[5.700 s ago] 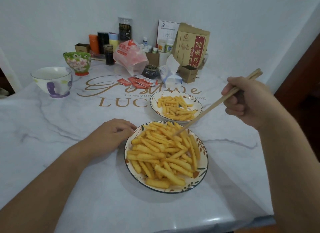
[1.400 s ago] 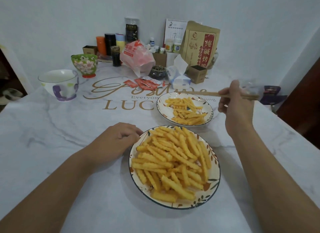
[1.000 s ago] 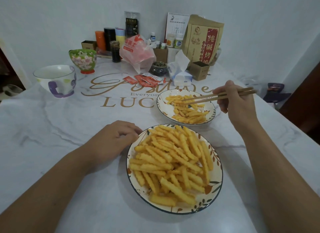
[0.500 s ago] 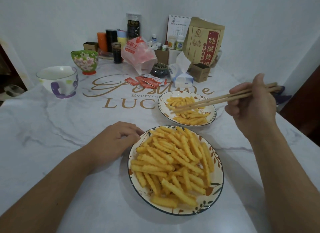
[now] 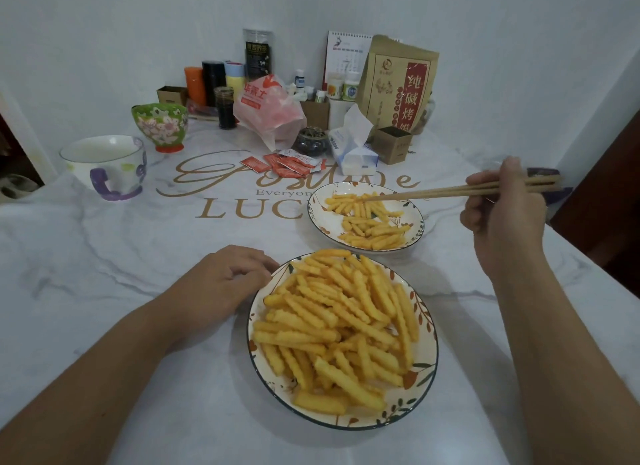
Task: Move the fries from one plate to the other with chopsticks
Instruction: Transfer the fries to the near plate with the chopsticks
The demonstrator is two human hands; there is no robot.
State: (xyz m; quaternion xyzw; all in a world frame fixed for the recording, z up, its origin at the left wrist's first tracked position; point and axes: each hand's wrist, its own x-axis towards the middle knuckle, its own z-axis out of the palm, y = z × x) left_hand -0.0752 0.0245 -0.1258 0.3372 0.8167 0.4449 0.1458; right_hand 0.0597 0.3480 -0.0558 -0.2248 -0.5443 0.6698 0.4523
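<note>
At a white marble-patterned bench (image 5: 104, 291) lettered in gold and pushed against a pale wall, I work between two leaf-rimmed plates: the near plate (image 5: 427, 367) in front of me is heaped with crinkle-cut fries (image 5: 339, 326), while the far plate (image 5: 414, 218), just beyond it and apart from it, carries a thinner scatter of fries. My right hand (image 5: 502, 215) is closed around a pair of wooden chopsticks (image 5: 450, 191), held nearly level, their tips reaching left over the far plate's back portion and meeting the fries there; whether the tips grip a piece or merely touch the pile is too small to make out. My left hand (image 5: 225, 284) rests on the bench with fingers loosely curled, holding nothing, its fingertips right at the near plate's left rim. Along the wall stands a crowd of household things: a white mug with purple handle (image 5: 104, 166), a green flowered bowl (image 5: 160, 125), a pink plastic bag (image 5: 270, 114), red sauce sachets (image 5: 287, 161), a tissue pack (image 5: 353, 149), a brown paper pouch with red label (image 5: 398, 83), a desk calendar partly hidden behind it, and assorted jars and bottles whose labels I cannot read. The gold lettering is partly covered by the far plate and the sachets, and dark woodwork is cut off at the right edge
</note>
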